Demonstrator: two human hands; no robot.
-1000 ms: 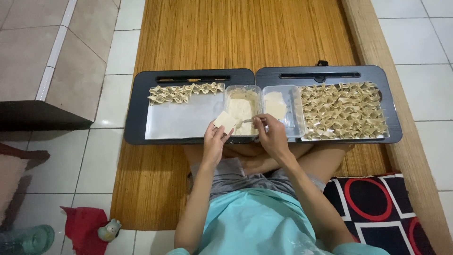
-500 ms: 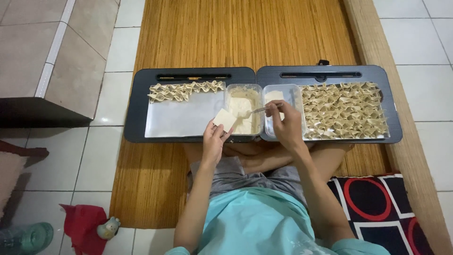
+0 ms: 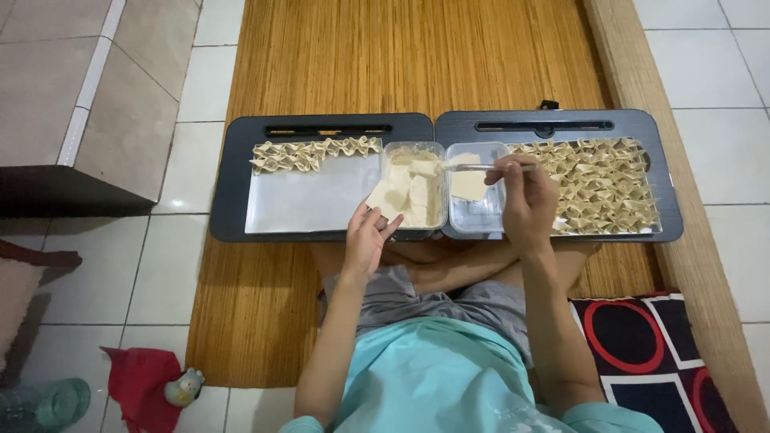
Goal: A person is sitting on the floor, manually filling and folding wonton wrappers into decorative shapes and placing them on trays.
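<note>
My left hand (image 3: 366, 238) holds a pale square wrapper (image 3: 384, 196) flat on its fingers, just in front of a clear container (image 3: 414, 186) stacked with more wrappers. My right hand (image 3: 527, 200) grips a thin metal spoon (image 3: 480, 167) whose tip reaches left over a second clear container (image 3: 475, 191) holding pale filling. Both containers stand between two dark trays. The left tray (image 3: 234, 188) carries a white sheet with a short row of folded dumplings (image 3: 313, 153). The right tray (image 3: 659, 172) is covered with many folded dumplings (image 3: 603, 188).
The trays rest on a bamboo mat (image 3: 409, 60) over white floor tiles. I sit cross-legged behind them. A red-and-black patterned cushion (image 3: 654, 353) lies at my right. A red cloth with a small figure (image 3: 152, 385) and a plastic bottle (image 3: 44, 403) lie at lower left.
My right hand has moved from beside the wrapper to the right, carrying the spoon over the filling container. My left hand has kept the wrapper almost still.
</note>
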